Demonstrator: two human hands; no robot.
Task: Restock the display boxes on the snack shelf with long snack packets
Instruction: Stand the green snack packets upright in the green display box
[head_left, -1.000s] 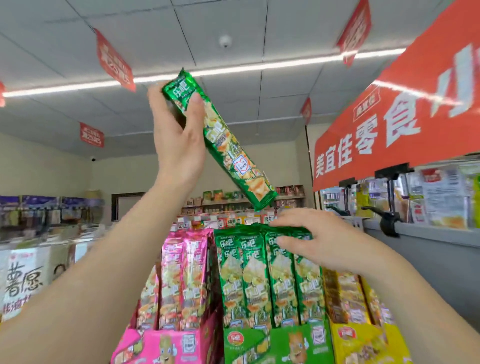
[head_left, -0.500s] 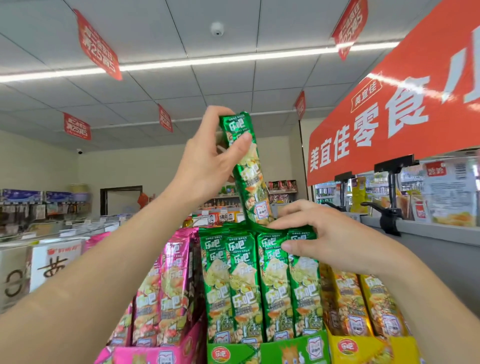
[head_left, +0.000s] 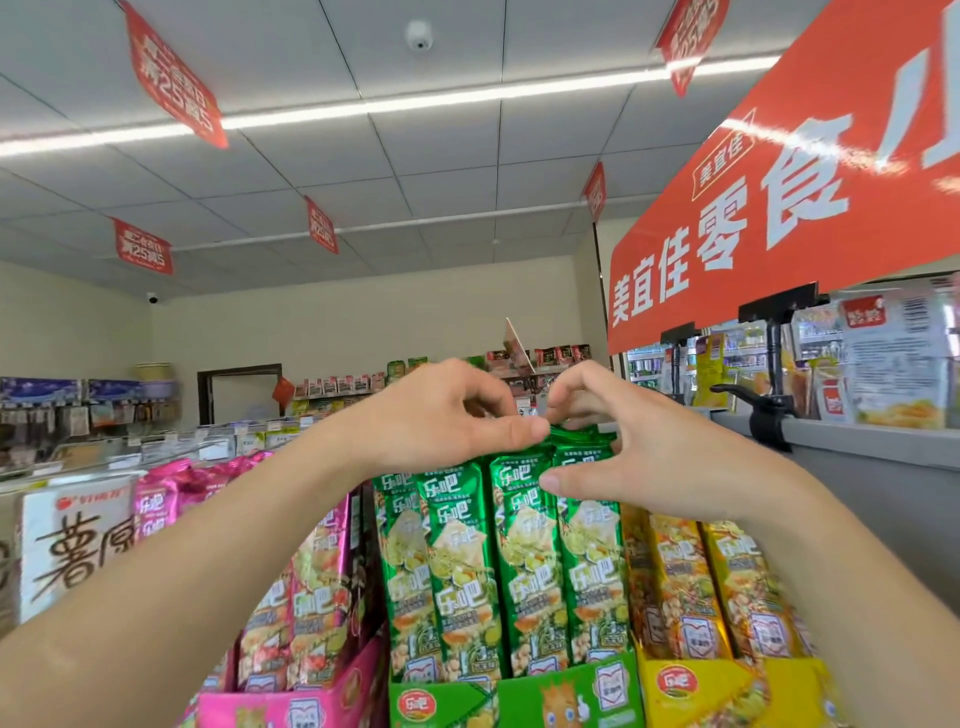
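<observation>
Left hand (head_left: 441, 421), fingers curled, pinches the tops of the green packets (head_left: 524, 561) standing in the green display box (head_left: 571, 696). Right hand (head_left: 660, 452), half-curled, clasps them between thumb and fingers.

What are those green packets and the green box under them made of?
The green packets: glossy plastic or foil film, judging by bright glints and crinkles. The green box: likely printed cardboard, with flat stiff walls and a duller sheen.

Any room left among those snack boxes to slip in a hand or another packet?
Hardly. The green packets fill their box, left hand and right hand at their tops. A narrow dark gap separates them from the pink packets. The grey ledge right of the black clamp looks bare.
</observation>
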